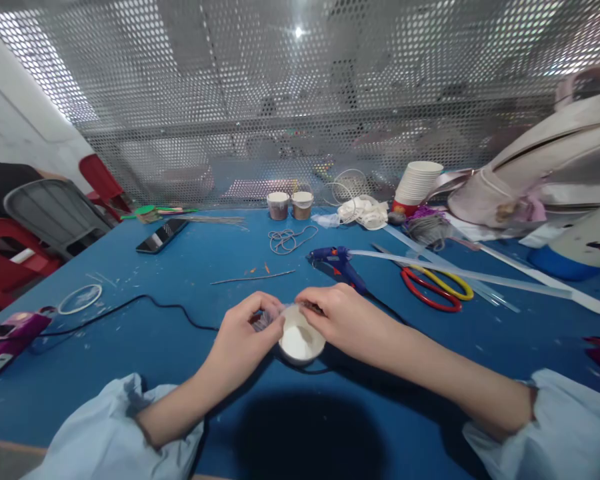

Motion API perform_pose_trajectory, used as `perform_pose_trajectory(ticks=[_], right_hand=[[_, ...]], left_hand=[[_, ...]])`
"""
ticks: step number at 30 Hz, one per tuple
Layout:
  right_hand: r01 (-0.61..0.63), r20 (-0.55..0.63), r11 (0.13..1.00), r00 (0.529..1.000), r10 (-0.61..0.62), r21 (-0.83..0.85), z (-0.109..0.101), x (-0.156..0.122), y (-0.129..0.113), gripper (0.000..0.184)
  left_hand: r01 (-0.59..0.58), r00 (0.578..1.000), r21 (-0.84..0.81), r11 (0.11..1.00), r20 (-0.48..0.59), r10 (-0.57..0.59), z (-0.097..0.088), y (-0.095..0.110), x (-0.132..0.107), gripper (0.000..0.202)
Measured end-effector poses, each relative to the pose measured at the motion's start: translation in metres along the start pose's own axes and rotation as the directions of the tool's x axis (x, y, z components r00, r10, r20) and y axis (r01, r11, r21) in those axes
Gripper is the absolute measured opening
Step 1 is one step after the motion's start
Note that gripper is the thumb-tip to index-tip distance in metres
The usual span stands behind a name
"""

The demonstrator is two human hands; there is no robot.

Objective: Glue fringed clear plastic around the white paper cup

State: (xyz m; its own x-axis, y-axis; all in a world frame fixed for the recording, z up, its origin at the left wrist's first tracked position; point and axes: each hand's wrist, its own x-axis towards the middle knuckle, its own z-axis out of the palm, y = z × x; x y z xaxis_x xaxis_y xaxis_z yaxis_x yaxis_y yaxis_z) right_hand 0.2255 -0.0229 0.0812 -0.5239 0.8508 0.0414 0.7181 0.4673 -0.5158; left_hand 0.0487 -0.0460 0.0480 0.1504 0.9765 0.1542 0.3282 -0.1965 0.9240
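Observation:
A small white paper cup [301, 341] is between my hands, its open mouth toward me. My left hand [247, 331] curls at the cup's left side, with thumb and fingers closed on a bunch of greyish yarn [266, 319] against the rim. From the right, my right hand [337, 308] pinches the cup's far right rim; its fingertips are partly hidden. Just beyond the right hand, a blue hot glue gun [337, 259] lies on its side with a long clear glue stick [430, 267] in its back.
Red and yellow scissors [433, 288] lie at right, near grey yarn [427, 231] and stacked paper cups [419, 183]. Two small tubs [279, 206] stand at the back. A phone [163, 235], black cable [145, 298] and purple power strip [15, 340] are at left. A bag [535, 153] sits at right.

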Motion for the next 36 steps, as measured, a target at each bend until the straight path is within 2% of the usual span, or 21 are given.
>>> perform_pose_trajectory(ticks=[10,16,23,30,36], right_hand=[[-0.016,-0.013,0.992,1.0,0.015,-0.124,0.0026,0.0027,-0.001,0.016],[-0.007,-0.004,0.964,1.0,0.006,-0.266,0.006,0.0032,-0.0005,0.013],[0.074,0.018,0.973,0.997,-0.072,-0.219,0.0021,0.0005,0.0014,0.011],[0.057,0.038,0.941,0.998,-0.047,-0.334,0.0039,0.0048,-0.0024,0.011],[0.051,0.032,0.941,0.999,-0.043,-0.334,0.0041,0.006,-0.0035,0.011]], left_hand=[[-0.008,1.0,0.012,1.0,-0.008,0.008,0.0019,0.001,-0.0011,0.01],[-0.017,1.0,-0.006,1.0,-0.014,0.016,0.0016,-0.0005,-0.0017,0.009],[-0.019,1.0,0.0,1.0,-0.017,0.019,0.0026,0.0001,-0.0007,0.01],[-0.033,0.999,0.007,0.999,-0.018,0.033,0.0037,-0.0018,0.001,0.008],[-0.044,0.999,0.001,0.999,-0.029,0.044,0.0051,-0.0032,0.0012,0.009]])
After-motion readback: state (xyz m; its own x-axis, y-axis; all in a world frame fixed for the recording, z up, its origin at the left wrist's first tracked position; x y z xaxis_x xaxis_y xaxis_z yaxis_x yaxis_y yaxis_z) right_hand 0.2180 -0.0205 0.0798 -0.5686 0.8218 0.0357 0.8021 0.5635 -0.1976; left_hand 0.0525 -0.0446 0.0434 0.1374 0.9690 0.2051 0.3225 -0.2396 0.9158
